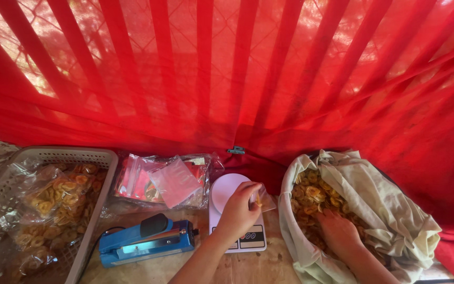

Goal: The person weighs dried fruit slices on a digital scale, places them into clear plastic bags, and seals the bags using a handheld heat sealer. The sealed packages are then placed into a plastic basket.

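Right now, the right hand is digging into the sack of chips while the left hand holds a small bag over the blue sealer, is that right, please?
Not quite: the head view shows the left hand holding the small bag over the white scale, not the blue sealer beside it. The right hand is indeed in the sack of chips.

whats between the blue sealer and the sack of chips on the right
In the head view, a white kitchen scale sits between the blue sealer and the cloth sack of chips, with the left hand holding a small clear bag over it.
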